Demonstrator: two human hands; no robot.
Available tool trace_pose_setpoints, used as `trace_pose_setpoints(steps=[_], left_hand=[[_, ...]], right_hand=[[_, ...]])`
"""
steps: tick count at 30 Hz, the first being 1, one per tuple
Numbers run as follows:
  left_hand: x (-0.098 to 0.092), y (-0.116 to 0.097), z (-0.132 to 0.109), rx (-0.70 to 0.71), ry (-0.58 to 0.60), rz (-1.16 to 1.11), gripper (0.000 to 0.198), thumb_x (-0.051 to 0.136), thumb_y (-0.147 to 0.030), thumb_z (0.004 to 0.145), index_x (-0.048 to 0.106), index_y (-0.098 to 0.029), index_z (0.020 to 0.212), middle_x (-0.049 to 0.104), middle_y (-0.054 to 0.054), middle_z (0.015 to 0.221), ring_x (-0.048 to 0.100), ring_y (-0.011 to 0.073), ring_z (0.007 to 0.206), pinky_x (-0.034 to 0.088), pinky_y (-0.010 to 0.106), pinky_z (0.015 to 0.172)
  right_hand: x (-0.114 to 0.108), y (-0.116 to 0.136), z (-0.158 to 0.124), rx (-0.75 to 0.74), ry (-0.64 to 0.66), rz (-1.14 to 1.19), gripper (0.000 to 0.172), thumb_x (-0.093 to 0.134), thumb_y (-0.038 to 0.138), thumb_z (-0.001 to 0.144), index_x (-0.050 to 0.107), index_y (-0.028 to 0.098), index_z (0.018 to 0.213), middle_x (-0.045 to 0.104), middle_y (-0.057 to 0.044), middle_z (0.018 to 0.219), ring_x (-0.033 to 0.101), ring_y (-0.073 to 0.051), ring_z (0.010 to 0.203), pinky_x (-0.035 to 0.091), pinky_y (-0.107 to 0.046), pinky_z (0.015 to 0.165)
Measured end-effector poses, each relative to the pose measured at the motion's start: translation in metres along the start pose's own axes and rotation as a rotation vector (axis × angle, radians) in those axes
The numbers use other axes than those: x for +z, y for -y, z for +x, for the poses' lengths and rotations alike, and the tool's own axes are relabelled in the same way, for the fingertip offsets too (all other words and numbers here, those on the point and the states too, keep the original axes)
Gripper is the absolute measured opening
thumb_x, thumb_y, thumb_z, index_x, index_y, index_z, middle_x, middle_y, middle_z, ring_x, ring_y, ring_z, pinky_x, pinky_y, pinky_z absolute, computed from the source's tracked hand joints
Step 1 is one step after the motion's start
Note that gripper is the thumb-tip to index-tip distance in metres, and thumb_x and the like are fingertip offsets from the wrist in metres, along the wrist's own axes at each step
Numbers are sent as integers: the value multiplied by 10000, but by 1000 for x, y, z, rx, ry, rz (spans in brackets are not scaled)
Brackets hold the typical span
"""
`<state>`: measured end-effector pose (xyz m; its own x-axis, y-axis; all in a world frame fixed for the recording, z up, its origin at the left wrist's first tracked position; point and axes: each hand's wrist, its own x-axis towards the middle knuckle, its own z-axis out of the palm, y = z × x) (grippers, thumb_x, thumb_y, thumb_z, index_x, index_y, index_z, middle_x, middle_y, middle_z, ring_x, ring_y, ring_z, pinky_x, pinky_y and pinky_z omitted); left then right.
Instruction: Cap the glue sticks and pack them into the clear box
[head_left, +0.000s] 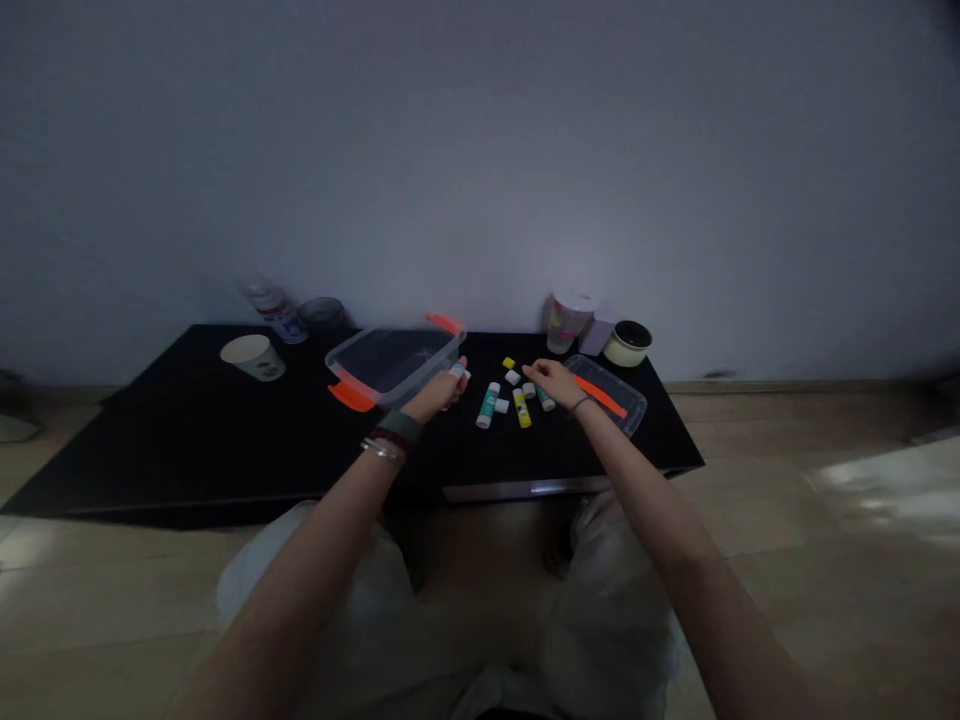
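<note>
With 12 toward the wall (pixel 480 180), a yellow glue stick (pixel 522 411) and a green glue stick (pixel 488 406) lie nearest on the black table (pixel 300 440), a white cap (pixel 502 406) between them. At 9, the left hand (pixel 435 393) grasps a white-tipped stick (pixel 457 370); near 3, the right hand (pixel 553 380) bends over a 2nd green stick (pixel 546 402), though I cannot tell whether it pinches anything. Farther out sit a clear lid (pixel 634 408) at 3 and a clear box (pixel 429 380) at 10. A brushing knuckle could roll the loose sticks; look-alike caps could get swapped. The nearest green stick's long axis runs almost 6 to 12, leaning toward 1; the yellow's, 5 to 11.
</note>
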<state>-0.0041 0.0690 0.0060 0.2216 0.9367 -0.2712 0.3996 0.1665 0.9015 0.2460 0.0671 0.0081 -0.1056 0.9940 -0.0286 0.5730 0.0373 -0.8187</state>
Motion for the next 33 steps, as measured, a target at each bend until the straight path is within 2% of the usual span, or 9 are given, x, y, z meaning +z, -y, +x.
trace_pose_setpoints(steps=[3,6,8,11,16,21,24,28,33], left_hand=[[0,7,-6,71,-111,439,398,436,-483,975,557,-193,732,612,45,693,600,193,676,422,286,633],[13,17,-15,57,-109,612,250,508,-386,950,625,-167,923,700,103,920,665,244,886,462,314,767],[25,22,-19,63,-104,728,271,511,-365,952,623,-150,1074,695,137,1104,666,251,1004,477,319,843],[42,24,-21,77,-111,828,382,516,-380,956,577,-123,1232,611,177,1313,626,275,1150,480,340,929],[57,15,-13,47,-83,908,382,531,-360,946,572,-112,1233,615,179,1275,610,313,1166,487,375,929],[64,13,1,97,-58,896,380,520,-371,950,571,-111,1222,619,207,1230,598,344,1163,468,407,939],[70,21,8,99,-76,891,422,526,-404,943,566,-102,1235,615,225,1217,588,373,1154,472,440,913],[76,31,15,106,-89,897,393,592,-354,905,584,-118,1218,616,233,1210,561,380,1190,463,437,915],[70,28,21,71,-88,743,250,561,-290,912,653,-117,1068,670,213,1124,625,344,1114,462,418,934]], right_hand=[[4,5,0,-118,23,-434,158,634,323,913,685,179,873,646,-18,790,578,-145,740,394,-252,668],[23,2,-3,-185,90,-704,200,640,295,922,720,177,1063,672,-100,1053,608,-214,994,436,-290,804],[37,-2,-4,-236,117,-800,282,652,336,923,710,178,1150,642,-131,1161,568,-249,1117,439,-320,889],[53,-8,-1,-281,167,-876,348,658,406,921,707,172,1174,621,-139,1203,535,-270,1160,426,-359,951],[67,-10,7,-278,234,-892,340,656,422,919,734,143,1098,628,-157,1205,524,-292,1175,431,-371,938],[53,-9,18,-162,189,-707,211,739,338,853,736,148,946,686,-175,1053,571,-306,1089,435,-382,900],[32,-13,25,-41,84,-424,190,762,338,825,701,183,918,700,-109,943,609,-252,957,446,-353,850],[14,-19,31,1,-94,-47,271,760,357,788,676,202,994,667,-24,875,574,-151,756,450,-292,760],[13,-14,33,34,-102,413,300,689,428,793,665,184,965,625,13,773,537,-115,694,435,-236,654]])
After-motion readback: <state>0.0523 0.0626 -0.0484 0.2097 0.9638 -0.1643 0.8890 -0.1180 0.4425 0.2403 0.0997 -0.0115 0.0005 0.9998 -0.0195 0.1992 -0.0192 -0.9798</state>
